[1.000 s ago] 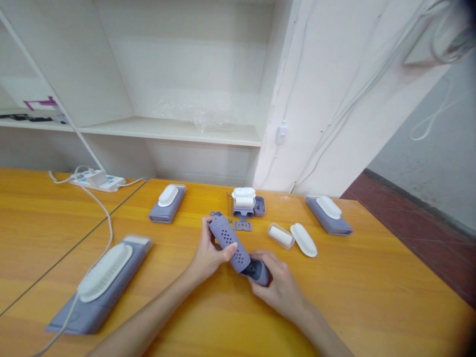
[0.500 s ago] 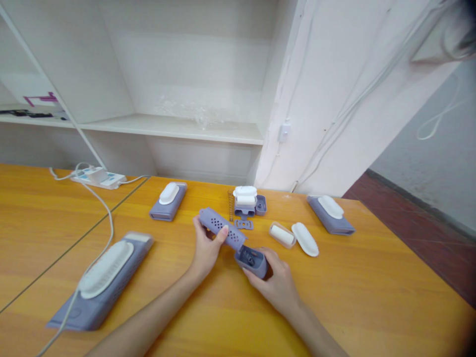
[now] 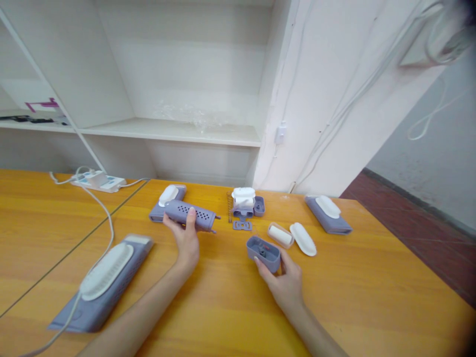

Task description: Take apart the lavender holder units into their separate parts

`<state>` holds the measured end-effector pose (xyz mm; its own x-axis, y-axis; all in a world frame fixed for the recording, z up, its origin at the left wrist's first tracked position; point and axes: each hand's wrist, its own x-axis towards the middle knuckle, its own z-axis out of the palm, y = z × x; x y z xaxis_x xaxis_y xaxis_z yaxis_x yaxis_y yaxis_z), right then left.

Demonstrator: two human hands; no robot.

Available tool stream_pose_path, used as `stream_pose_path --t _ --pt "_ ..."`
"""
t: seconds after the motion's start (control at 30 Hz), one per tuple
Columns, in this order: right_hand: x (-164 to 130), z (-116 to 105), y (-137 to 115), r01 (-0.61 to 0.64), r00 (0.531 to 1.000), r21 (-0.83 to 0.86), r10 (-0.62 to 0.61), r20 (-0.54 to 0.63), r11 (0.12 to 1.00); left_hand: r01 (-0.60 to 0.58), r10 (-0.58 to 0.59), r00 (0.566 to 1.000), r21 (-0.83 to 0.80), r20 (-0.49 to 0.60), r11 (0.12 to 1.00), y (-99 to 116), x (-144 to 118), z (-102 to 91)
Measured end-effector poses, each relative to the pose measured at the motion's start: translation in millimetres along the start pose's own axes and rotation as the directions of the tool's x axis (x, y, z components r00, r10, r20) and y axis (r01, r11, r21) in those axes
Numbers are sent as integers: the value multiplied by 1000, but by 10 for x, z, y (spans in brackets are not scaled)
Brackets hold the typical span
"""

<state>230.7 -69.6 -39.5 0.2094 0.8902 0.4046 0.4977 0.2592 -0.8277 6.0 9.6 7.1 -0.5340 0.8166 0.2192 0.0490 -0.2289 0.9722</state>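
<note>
My left hand [image 3: 185, 240] is closed around a purple perforated housing [image 3: 197, 216], held above the table with two thin prongs sticking out of its right end. Closed on a purple oval cup [image 3: 265, 255], my right hand [image 3: 286, 280] tilts it so that its dark inner fitting shows. The two pieces are apart. Just beyond the cup lie a small clear case with a white roll [image 3: 280, 235] and a white oval brush-like piece [image 3: 303, 239]. Farther back stand stacked white and purple parts [image 3: 243, 202], a spring [image 3: 229, 207] and a flat purple bracket [image 3: 242, 225].
Purple devices with white oval tops lie at the front left [image 3: 104, 282], back left [image 3: 158, 210] and back right [image 3: 329, 214]. A white cable [image 3: 107, 210] crosses the left one from a power strip [image 3: 98, 181]. White shelving [image 3: 171, 126] borders the table's back.
The perforated housing has come away from the oval cup. My left hand has carried it left, and my right hand has moved slightly right with the cup.
</note>
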Motion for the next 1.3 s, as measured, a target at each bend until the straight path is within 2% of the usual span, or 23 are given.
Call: stream_pose_path --t 0.07,0.13,0.2,0.27,0.37,0.47,0.63,0.73,0.83,0.9,1.03,1.1,1.17,1.23,1.3 --pt "11 2 19 -62 997 67 65 -44 996 -26 26 998 -1 -53 1000 8 22 10" --pt "37 3 17 -112 988 141 125 -88 984 -49 51 997 29 -54 998 9 22 33" --pt "70 4 -4 -139 978 210 167 -121 968 -33 30 999 125 24 992 1 -8 56" --pt "100 7 -31 -150 972 250 189 -140 957 -9 -44 983 291 175 957 -9 -69 70" --pt "117 14 -49 -149 972 262 190 -141 953 -100 -146 906 537 398 838 0 -194 72" --pt "106 24 -25 -140 977 252 175 -124 958 -269 -150 847 656 510 706 45 -303 67" --pt "80 44 40 -114 986 233 138 -91 966 -417 -230 792 776 565 473 121 -377 62" --pt "74 52 50 -106 989 229 127 -77 968 -455 -260 771 788 582 414 136 -386 58" --pt "72 49 34 -114 990 207 128 -59 972 -466 -273 757 784 593 410 134 -387 56" --pt "70 42 17 -115 992 184 124 -39 976 -479 -242 755 766 609 429 131 -386 58" --pt "66 28 -19 -81 997 138 79 22 987 -572 -29 724 624 689 532 155 -390 72" --pt "65 24 -37 -52 998 115 48 37 992 -626 99 680 504 727 595 199 -406 80" --pt "66 22 -59 -18 999 89 15 40 996 -666 198 613 365 765 651 261 -434 87" --pt "67 19 -83 13 999 69 -16 48 998 -676 249 544 242 801 696 325 -471 94" --pt "69 14 -107 32 997 62 -37 74 998 -651 252 505 172 826 740 366 -512 110"
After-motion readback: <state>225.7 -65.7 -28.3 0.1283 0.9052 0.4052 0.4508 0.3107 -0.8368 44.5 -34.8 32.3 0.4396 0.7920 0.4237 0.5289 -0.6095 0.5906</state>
